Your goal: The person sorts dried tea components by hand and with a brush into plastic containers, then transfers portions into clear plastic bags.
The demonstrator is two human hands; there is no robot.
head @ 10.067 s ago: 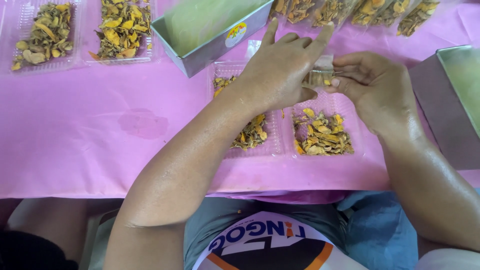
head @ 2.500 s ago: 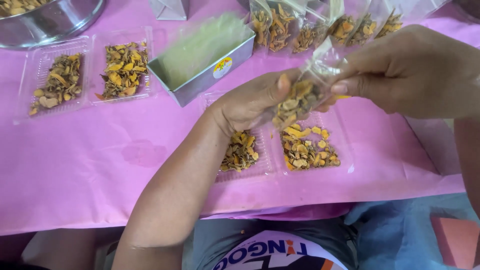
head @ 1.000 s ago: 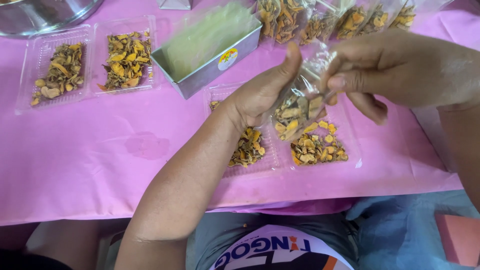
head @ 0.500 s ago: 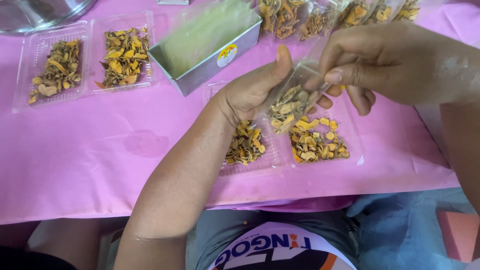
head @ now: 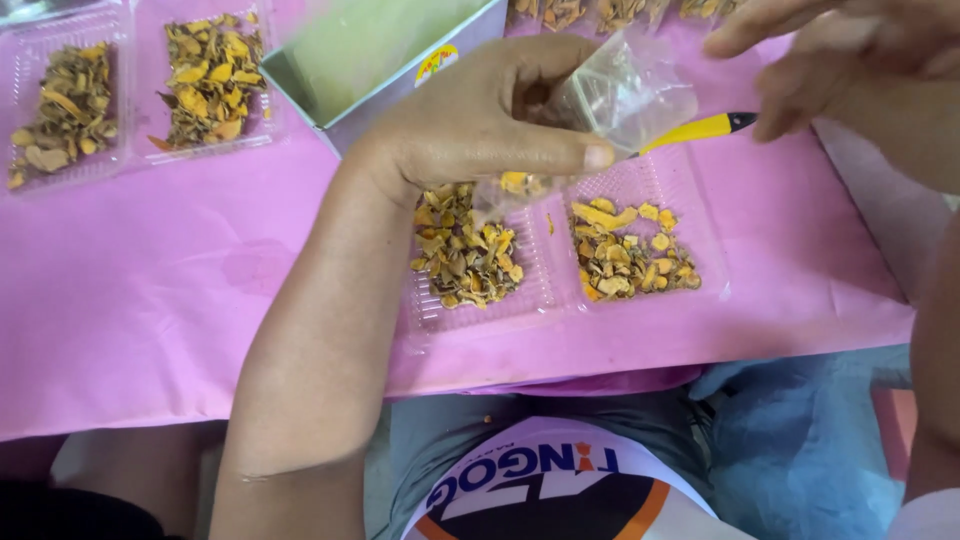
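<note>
While left hand (head: pixel 470 125) grips, bag (head: pixel 610 110) slants mouth up-right.

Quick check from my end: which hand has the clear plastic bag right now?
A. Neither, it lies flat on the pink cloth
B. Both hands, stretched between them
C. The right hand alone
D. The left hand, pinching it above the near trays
D: the left hand pinches the clear plastic bag over the near trays, while the right hand is open and apart from it.
</note>
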